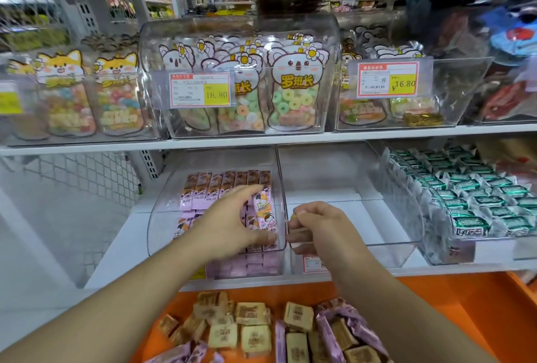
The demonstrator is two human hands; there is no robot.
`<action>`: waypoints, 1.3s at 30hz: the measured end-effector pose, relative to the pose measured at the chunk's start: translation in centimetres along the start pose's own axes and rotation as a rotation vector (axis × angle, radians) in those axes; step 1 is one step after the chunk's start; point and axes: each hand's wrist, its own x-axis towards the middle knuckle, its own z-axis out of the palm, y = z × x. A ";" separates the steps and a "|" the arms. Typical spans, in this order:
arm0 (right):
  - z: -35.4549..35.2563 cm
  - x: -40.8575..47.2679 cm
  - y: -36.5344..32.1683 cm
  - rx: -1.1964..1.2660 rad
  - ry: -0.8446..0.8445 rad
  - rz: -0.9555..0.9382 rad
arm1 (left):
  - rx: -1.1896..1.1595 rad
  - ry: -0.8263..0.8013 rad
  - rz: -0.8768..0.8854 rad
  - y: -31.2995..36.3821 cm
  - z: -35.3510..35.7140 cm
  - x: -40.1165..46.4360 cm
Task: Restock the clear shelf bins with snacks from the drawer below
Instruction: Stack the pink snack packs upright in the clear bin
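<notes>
A clear shelf bin (162,217) on the lower shelf holds rows of pink-purple snack bars (203,188). My left hand (232,223) reaches into this bin, fingers spread and curved over the bars at its right side. My right hand (319,229) hovers at the front of the neighbouring clear bin (392,217), which looks bare inside, with fingers curled; whether it holds a small thing cannot be made out. Below, the orange drawer (436,304) is pulled out and holds tan square snacks (250,313) and purple wrapped bars (328,336).
A bin of green-and-white wrapped snacks (479,202) stands to the right. The upper shelf carries lidded clear bins of candy bags (290,95) with price tags (200,89). White shelf surface and a mesh panel (87,176) lie to the left.
</notes>
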 end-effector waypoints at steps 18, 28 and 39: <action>-0.2 0.9 1.1 -0.056 0.036 0.007 | -0.025 -0.294 -0.050 -4.7 3.0 2.5; -0.8 0.3 0.8 -0.050 0.016 -0.001 | 0.041 -0.105 0.020 -3.2 1.8 0.2; -3.8 -3.8 5.5 -0.321 -0.178 0.048 | -0.205 0.041 0.043 1.3 7.8 -12.5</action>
